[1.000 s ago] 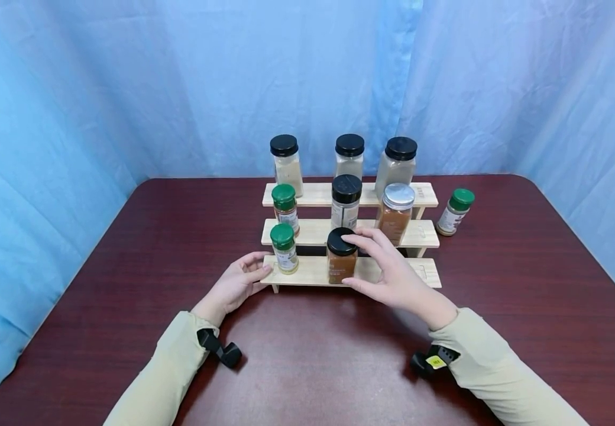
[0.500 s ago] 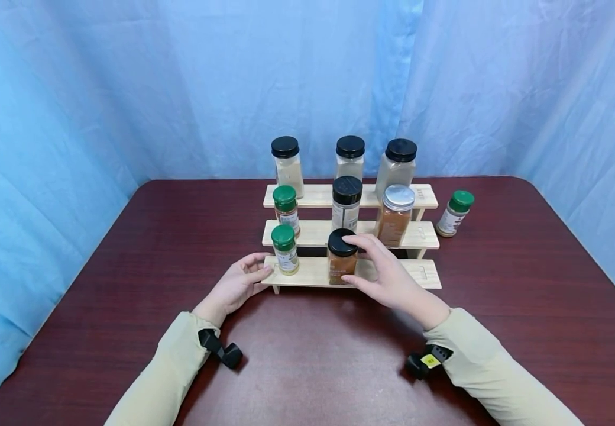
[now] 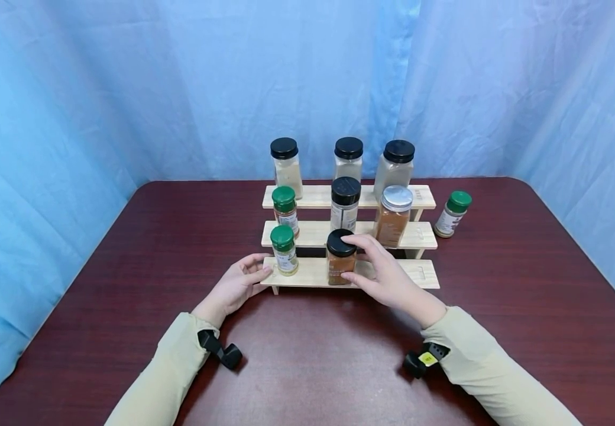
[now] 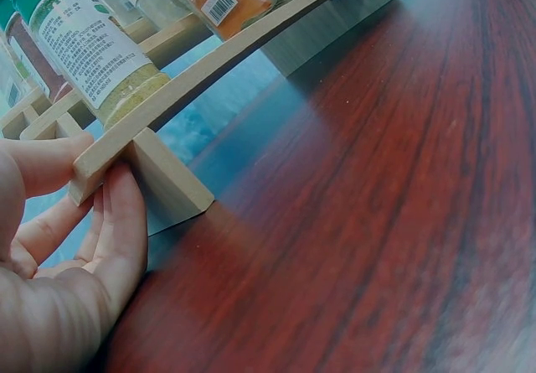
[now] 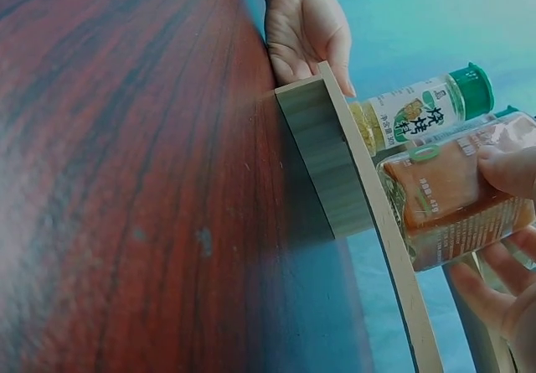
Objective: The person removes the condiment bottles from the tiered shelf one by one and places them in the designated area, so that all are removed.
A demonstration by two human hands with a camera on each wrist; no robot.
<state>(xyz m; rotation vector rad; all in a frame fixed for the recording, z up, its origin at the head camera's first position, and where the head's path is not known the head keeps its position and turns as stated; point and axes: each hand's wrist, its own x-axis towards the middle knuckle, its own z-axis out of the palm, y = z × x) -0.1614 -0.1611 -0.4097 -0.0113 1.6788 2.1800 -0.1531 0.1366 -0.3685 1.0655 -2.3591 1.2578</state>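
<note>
A three-tier wooden spice rack (image 3: 313, 273) stands on the table in the head view. My left hand (image 3: 237, 284) holds the left end of its lowest shelf, thumb on top and fingers underneath in the left wrist view. At the middle of that shelf is a square spice jar (image 3: 341, 269) with a black lid and orange-brown powder. My right hand (image 3: 387, 277) grips this jar from the right, thumb on its front and fingers around the back. The right wrist view shows the jar (image 5: 440, 193) standing on the shelf. A small green-capped spice bottle (image 3: 285, 260) is to its left.
The middle shelf carries a green-capped bottle (image 3: 285, 204), a black-capped jar (image 3: 345, 207) and a silver-lidded jar (image 3: 392, 225). Three black-lidded jars line the top shelf (image 3: 318, 195). Another green-capped bottle (image 3: 451, 216) stands right of the rack. Blue curtains (image 3: 286, 71) surround the table (image 3: 307, 367).
My right hand has drawn in slightly to the left, its fingers closer around the jar. The left hand stays at the shelf end, and the jars keep their places.
</note>
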